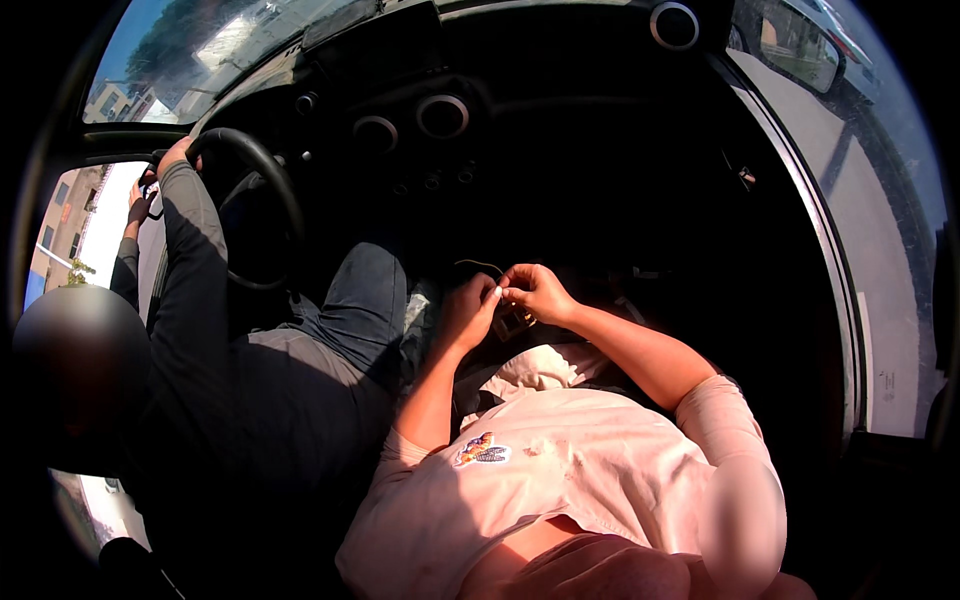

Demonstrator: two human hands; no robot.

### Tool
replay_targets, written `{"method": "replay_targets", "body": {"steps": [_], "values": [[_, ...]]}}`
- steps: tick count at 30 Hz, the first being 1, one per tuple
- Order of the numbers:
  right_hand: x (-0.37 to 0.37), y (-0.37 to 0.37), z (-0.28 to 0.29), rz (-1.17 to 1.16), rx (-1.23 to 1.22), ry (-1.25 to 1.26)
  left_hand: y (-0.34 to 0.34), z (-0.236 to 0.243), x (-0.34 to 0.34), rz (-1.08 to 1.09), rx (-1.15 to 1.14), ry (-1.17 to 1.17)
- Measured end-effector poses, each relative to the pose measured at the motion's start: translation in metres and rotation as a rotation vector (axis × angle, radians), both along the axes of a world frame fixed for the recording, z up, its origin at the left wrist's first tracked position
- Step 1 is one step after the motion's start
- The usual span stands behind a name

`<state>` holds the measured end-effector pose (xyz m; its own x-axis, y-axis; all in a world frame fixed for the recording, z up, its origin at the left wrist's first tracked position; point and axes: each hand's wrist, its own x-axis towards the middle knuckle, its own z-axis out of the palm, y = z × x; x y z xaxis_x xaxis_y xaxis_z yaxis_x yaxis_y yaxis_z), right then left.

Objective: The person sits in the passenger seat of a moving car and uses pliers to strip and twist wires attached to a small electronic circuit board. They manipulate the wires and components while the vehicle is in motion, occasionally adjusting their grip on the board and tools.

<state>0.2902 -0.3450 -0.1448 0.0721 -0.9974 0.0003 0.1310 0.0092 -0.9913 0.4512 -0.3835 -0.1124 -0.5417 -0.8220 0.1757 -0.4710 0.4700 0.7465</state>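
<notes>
My left hand (470,314) and my right hand (540,296) meet above my lap, with their fingertips pinched together. Whatever small thing lies between the fingers is mostly hidden; a tiny pale spot shows there. A thin yellow wire (480,264) curves from the left up to the fingers of my right hand, and whether either hand grips it is unclear. Just beneath the hands sits a small object with brownish, coppery parts (514,322), partly covered and in shade. I cannot tell its kind.
On my left, a person in dark clothes (190,230) holds the steering wheel (262,160). Ahead is the dark dashboard with round air vents (442,117). The car door and its window edge (815,210) close off my right side. Deep shadow hides the footwell.
</notes>
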Motion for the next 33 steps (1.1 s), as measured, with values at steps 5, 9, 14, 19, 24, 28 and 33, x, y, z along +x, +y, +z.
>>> {"method": "replay_targets", "body": {"steps": [5, 9, 14, 19, 24, 28, 33], "values": [[-0.002, 0.0, 0.001, 0.011, 0.002, 0.032, 0.0, -0.003, 0.001, -0.008, 0.035, 0.025], [-0.001, 0.0, 0.002, 0.01, -0.011, 0.063, -0.002, -0.007, 0.002, -0.013, 0.049, 0.044], [-0.002, -0.001, 0.006, 0.001, 0.008, 0.015, -0.006, -0.01, 0.001, -0.023, 0.016, 0.044], [-0.004, -0.001, 0.006, 0.002, -0.001, 0.015, -0.005, -0.012, -0.003, -0.001, 0.0, 0.065], [-0.003, -0.001, 0.006, 0.011, -0.002, 0.016, 0.001, 0.003, -0.004, -0.002, -0.001, 0.046], [-0.004, -0.003, 0.004, 0.035, -0.007, 0.001, -0.001, 0.0, -0.003, 0.019, -0.019, 0.043], [-0.006, -0.006, -0.009, 0.067, 0.009, 0.054, 0.002, -0.004, -0.001, -0.004, -0.058, 0.04]]}}
